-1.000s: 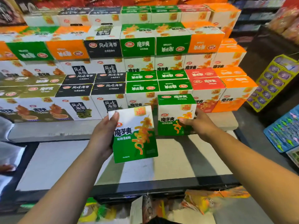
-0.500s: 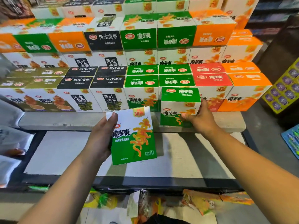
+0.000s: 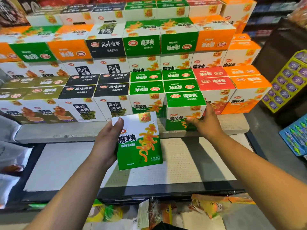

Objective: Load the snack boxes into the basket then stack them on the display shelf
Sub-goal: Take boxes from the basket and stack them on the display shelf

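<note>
My left hand point(image 3: 106, 143) grips a green and white snack box point(image 3: 141, 143) by its left edge, holding it upright above the lower white shelf board. My right hand point(image 3: 206, 123) holds a second green and white snack box point(image 3: 184, 110) by its right side; that box stands on the grey display shelf point(image 3: 66, 131) in front of a stacked green row. No basket is in view.
The display holds stacked rows of black point(image 3: 109, 103), olive point(image 3: 33, 110), green point(image 3: 146, 97), red point(image 3: 216, 90) and orange point(image 3: 245, 93) snack boxes. A lower white board point(image 3: 182, 163) lies under my hands. Snack bags point(image 3: 212, 205) hang below its dark front edge. Other racks stand at right.
My right hand has pushed its green box back and down onto the grey shelf against the stacked row. My left hand keeps its box in about the same place.
</note>
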Tool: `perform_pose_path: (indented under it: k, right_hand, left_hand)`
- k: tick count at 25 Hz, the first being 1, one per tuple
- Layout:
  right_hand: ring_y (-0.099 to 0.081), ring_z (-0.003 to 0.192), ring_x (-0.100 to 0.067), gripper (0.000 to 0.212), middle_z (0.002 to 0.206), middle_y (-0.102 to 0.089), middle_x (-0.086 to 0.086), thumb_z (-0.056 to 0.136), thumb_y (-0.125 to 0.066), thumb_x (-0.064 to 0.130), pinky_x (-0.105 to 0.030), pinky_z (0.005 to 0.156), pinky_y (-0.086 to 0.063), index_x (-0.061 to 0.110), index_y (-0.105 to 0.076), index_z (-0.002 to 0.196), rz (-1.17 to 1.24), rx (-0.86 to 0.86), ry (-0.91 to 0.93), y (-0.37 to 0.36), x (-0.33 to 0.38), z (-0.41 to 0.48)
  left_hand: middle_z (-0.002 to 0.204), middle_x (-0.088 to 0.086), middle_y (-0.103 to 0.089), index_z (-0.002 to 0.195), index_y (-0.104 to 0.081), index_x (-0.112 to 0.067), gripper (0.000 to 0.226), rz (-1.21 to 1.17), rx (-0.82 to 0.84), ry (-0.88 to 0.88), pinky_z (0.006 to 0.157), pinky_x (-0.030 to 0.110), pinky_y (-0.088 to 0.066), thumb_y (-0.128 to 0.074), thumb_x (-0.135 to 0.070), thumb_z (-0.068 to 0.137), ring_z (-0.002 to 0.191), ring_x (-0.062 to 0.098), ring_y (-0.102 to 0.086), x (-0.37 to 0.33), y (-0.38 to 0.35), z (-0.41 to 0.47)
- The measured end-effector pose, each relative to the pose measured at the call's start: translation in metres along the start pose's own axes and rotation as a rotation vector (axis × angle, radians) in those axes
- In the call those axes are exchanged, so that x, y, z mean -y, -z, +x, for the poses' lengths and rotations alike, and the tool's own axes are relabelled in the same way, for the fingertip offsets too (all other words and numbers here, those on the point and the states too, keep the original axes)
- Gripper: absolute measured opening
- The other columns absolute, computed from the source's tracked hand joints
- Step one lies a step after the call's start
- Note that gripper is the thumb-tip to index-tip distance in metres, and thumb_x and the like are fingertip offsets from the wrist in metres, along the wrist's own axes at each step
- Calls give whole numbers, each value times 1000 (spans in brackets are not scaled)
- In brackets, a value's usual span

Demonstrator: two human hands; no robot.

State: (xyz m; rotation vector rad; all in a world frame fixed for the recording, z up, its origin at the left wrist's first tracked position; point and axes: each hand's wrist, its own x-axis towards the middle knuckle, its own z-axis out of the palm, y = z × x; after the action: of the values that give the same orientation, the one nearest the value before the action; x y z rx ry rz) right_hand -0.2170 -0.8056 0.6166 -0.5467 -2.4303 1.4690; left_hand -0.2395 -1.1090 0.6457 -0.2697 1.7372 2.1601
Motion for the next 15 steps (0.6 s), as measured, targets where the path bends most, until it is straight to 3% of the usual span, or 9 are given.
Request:
perform_pose_path:
  k: [5,8,11,13,15]
  right_hand:
    - [-54,105,-15,60,117,-62,-1,86,-74,16,-28,91,-40,14,-40,135,-89,19,-85,-2,9,-9]
    - [-54,111,-14,67,123,-60,-1,81,-78,11,-32,99,-42,18,-38,135,-39,18,-138,-5,12,-15]
    - [-52,121,-26,92,130,-54,-7,70,-86,18,-50,106,-43,26,-28,142,-33,-21,-193,-12,15,-26]
    - [-42,130,-32,105,139,-43,-13,72,-84,22,-49,110,-37,27,-15,151,-75,-83,-270,-21,20,-37]
    - [-38,130,-33,92,139,-37,-16,78,-80,17,-42,108,-35,22,-21,148,-57,-189,-309,-30,28,-53]
  left_hand:
    - [108,14,-73,120,-59,-17,29,28,96,-41,78,45,-58,-52,-35,99,92,30,-72,-13,-1,19]
    - [114,13,-70,139,-46,-16,42,-5,168,-77,64,35,-58,-53,-28,99,91,25,-72,-21,-4,27]
    - [133,7,-62,137,-47,-29,46,-76,266,-122,83,48,-58,-56,-26,92,111,27,-66,-25,-4,32]
    - [136,-5,-60,131,-46,-37,39,-94,266,-132,96,59,-48,-53,-21,96,121,28,-59,-25,-1,37]
    - [122,-22,-64,138,-38,-36,47,-66,265,-164,102,64,-41,-52,-14,99,127,28,-55,-23,3,46]
